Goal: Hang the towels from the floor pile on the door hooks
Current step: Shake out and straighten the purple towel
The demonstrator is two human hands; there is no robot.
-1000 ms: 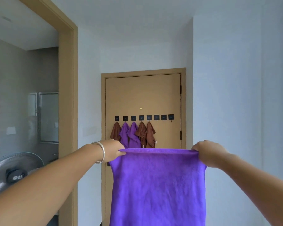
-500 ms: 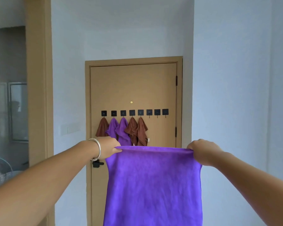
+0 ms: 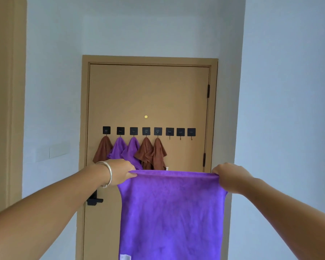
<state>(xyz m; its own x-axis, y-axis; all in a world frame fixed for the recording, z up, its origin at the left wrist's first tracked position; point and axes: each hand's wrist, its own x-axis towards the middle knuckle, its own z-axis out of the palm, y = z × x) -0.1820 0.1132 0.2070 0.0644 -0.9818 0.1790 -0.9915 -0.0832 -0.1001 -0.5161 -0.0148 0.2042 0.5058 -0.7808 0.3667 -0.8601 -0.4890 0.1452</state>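
Note:
A purple towel [image 3: 171, 212] hangs stretched flat in front of me. My left hand [image 3: 120, 172] pinches its top left corner and my right hand [image 3: 230, 178] grips its top right corner. Beyond it stands a tan door [image 3: 148, 94] with a row of black square hooks [image 3: 146, 131]. Several brown and purple towels [image 3: 137, 152] hang from the left hooks. The three rightmost hooks [image 3: 180, 132] are bare. The floor pile is out of view.
A black door handle [image 3: 94, 199] sits on the door's left side behind my left forearm. White walls flank the door on both sides. A tan door frame [image 3: 11, 109] runs down the far left. A light switch plate [image 3: 53, 152] is on the left wall.
The view has moved closer to the door and turned right; the room and fan at left have dropped out of sight. Both hands keep the same hold on the stretched towel.

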